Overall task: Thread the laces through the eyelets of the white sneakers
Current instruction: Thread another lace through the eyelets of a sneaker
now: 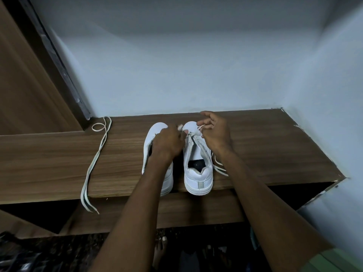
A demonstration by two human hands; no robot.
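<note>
Two white sneakers stand side by side on a wooden shelf [265, 146], toes toward the wall. My left hand [169, 144] lies over the left sneaker [155, 132] and pinches a lace end near the toe of the right sneaker [198, 171]. My right hand [215, 132] pinches the white lace [200, 127] above the right sneaker's front eyelets. Part of that lace trails beside the shoe [221, 167]. A second loose lace [96, 160] lies on the shelf to the left, its ends hanging over the front edge.
Pale walls close the shelf at the back and right. A wooden door frame [39, 75] rises at the left. Below the shelf is a dark opening, then a dark patterned floor with my bare foot [160, 250].
</note>
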